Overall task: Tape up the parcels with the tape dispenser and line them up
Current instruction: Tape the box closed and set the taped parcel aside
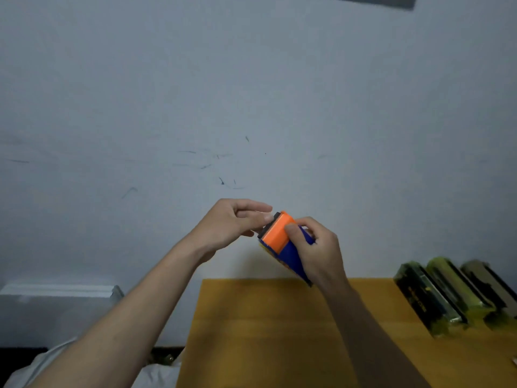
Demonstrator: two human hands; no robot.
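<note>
Tape dispenser (282,242), blue body with orange cap and dark front edge, tilted, gripped in the right hand (316,247) with the left hand (232,222) at its tip; three dark-and-yellow parcels (458,292) side by side, lower right of the right hand.

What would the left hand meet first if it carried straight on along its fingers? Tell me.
The left hand points rightward at the orange-and-blue tape dispenser gripped by the right hand. Its fingertips are already at the dispenser's dark front edge, seemingly touching it, so that comes first; depth is unclear.
</note>
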